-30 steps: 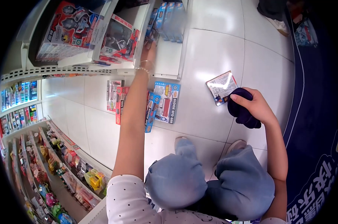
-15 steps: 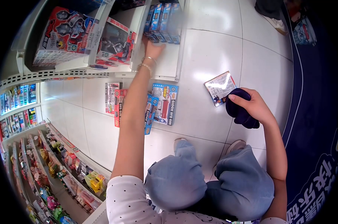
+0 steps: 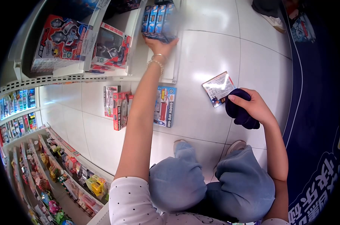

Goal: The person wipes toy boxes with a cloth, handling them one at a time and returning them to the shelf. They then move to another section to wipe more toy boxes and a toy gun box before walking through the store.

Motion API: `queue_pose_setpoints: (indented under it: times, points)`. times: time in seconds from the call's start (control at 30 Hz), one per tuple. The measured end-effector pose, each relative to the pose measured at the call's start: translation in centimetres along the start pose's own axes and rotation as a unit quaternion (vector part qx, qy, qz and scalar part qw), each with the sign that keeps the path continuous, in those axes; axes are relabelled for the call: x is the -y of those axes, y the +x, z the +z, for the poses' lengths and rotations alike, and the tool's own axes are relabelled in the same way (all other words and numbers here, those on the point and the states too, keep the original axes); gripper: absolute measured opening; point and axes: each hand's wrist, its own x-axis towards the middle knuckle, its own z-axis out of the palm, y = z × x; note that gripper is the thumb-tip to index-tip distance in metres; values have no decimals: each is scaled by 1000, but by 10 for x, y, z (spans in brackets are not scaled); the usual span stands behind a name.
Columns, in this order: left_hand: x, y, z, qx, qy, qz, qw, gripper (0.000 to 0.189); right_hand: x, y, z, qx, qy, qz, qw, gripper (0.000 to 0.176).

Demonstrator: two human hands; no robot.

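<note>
My left hand (image 3: 161, 46) reaches onto the white shelf and spans the near end of a row of blue boxes (image 3: 155, 22), its fingers around their sides and partly hidden. My right hand (image 3: 257, 106) is closed around a bunched dark purple cloth (image 3: 237, 109), held above the floor by my right knee. Close to the cloth lies a flat printed box (image 3: 218, 87), its corner hidden by it. Below my left forearm are a blue toy gun box (image 3: 165, 107), a red toy gun box (image 3: 120, 112) and a paler box (image 3: 110, 98).
Boxed red figure toys (image 3: 65, 39) fill the shelf at upper left. Racks of small packaged goods (image 3: 70, 168) stand at lower left. A dark blue printed panel (image 3: 312, 112) runs along the right. Another person's shoe (image 3: 273, 21) is at the top right.
My left hand has shifted right, from the left side of the blue boxes to across their near end. My right hand still holds the cloth.
</note>
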Motion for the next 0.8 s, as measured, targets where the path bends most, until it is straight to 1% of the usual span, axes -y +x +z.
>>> queue_pose_setpoints:
  times: [0.07, 0.17, 0.2, 0.27, 0.37, 0.47, 0.5, 0.6, 0.7, 0.8]
  points:
    - [3, 3, 1, 4, -15, 0, 1000, 147, 0, 0, -1, -2, 0, -1, 1000, 35]
    - [5, 5, 1, 9, -36, 29, 999, 145, -2, 0, -2, 1, 4, -6, 1000, 35]
    - [6, 2, -2, 19, 4, -10, 1000, 143, -2, 0, -2, 4, 6, -8, 1000, 35]
    - [-11, -16, -21, 37, 82, -86, 992, 138, -1, 0, -4, 1, 4, -7, 1000, 36]
    - [10, -26, -46, 53, 143, -51, 987, 97, 1, -2, -6, -10, -3, -2, 1000, 36]
    - [14, -23, -58, 134, 117, 23, 984, 41, 0, -1, -6, -1, 2, 5, 1000, 36]
    - [13, -25, -55, 83, 104, 87, 987, 25, -1, -1, -5, -1, 0, 8, 1000, 36]
    - [17, -15, -49, 96, 85, 82, 988, 26, 1, 0, -3, 4, 1, 9, 1000, 36]
    - [7, -10, -46, 99, 116, 83, 985, 24, 0, 2, -3, 7, -1, -1, 1000, 36]
    - [3, -7, -42, 83, 133, 103, 982, 25, -1, 0, -3, 3, 2, 1, 1000, 35]
